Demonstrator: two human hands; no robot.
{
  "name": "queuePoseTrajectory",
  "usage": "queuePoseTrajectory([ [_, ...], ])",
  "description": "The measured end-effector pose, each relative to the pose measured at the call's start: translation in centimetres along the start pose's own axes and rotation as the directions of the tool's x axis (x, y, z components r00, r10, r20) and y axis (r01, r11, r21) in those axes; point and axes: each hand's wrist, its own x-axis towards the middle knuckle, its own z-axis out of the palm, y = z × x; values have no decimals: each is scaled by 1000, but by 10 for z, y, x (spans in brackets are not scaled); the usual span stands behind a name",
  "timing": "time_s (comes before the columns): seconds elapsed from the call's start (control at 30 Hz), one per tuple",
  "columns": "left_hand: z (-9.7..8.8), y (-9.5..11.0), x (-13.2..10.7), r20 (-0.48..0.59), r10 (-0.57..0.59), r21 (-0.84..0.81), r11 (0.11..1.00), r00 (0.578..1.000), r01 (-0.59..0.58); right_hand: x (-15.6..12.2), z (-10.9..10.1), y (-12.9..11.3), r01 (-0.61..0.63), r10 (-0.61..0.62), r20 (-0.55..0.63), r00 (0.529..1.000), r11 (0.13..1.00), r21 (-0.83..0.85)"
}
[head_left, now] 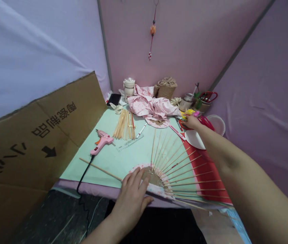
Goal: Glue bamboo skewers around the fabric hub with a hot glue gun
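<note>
My left hand [135, 189] lies with fingers stretched over a round cardboard piece [154, 177] with a pink-and-white fabric rim, at the near table edge. Thin wooden sticks [184, 166] fan out from this piece to the back and right; one long stick [100, 170] points left. At the back right my right hand [191, 121] reaches out, its fingers closed at a yellow-handled tool [184, 115] with a metallic end; its kind is unclear. Pink patterned fabric [154, 105] lies just left of that hand, and a white paper plate [194, 139] is below it.
A pink glue gun [101, 142] rests at the left, its black cord hanging off the edge. Behind it are a bundle of wooden sticks [124, 126], a clear ruler [130, 143] and a white marker [141, 130]. A cardboard panel [64, 135] stands along the left side. Red sheet [207, 173] lies at right.
</note>
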Motion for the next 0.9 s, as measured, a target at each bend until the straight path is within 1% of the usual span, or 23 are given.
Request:
queuePoseTrajectory([
  [0.1, 3, -1, -2, -10, -1, -8, 1000, 1000, 0, 4, 2, -8, -33, 33, -33, 999, 999, 0],
  [0.17, 3, -1, -2, -15, -3, -15, 1000, 1000, 3, 3, -1, -14, -51, 51, -63, 997, 999, -1],
  [0.23, 4, 0, -3, -21, -14, -19, 1000, 1000, 13, 0, -7, -19, -60, 59, -120, 991, 998, -5],
  [0.3, 3, 2, -2, -29, -29, -19, 999, 999, 28, -6, -16, -27, -44, 41, -203, 978, 999, -11],
  [0.33, 3, 3, -2, -33, -37, -18, 999, 999, 36, -10, -21, -33, -19, 15, -244, 970, 1000, -14],
  [0.4, 2, 5, -1, -38, -41, -12, 999, 998, 40, -18, -30, -49, 73, -76, -298, 951, 997, -21],
  [0.5, 2, 6, 0, -34, -29, 1, 1000, 999, 29, -30, -38, -84, 276, -271, -293, 917, 961, -24],
  [0.57, 2, 7, 0, -24, -29, 4, 1000, 999, 30, -38, -39, -112, 409, -398, -267, 878, 912, -16],
  [0.67, 3, 7, -1, -10, -37, -1, 999, 999, 37, -50, -36, -153, 580, -566, -225, 793, 814, -4],
  [0.77, 2, 7, -1, -5, -47, -22, 999, 999, 46, -61, -32, -186, 697, -687, -186, 703, 717, -12],
  [0.83, 2, 7, 0, -4, -52, -39, 998, 999, 52, -67, -32, -204, 760, -753, -162, 637, 649, -30],
  [0.9, 2, 7, 1, -3, -55, -53, 997, 999, 54, -72, -32, -218, 817, -815, -141, 562, 573, -62],
])
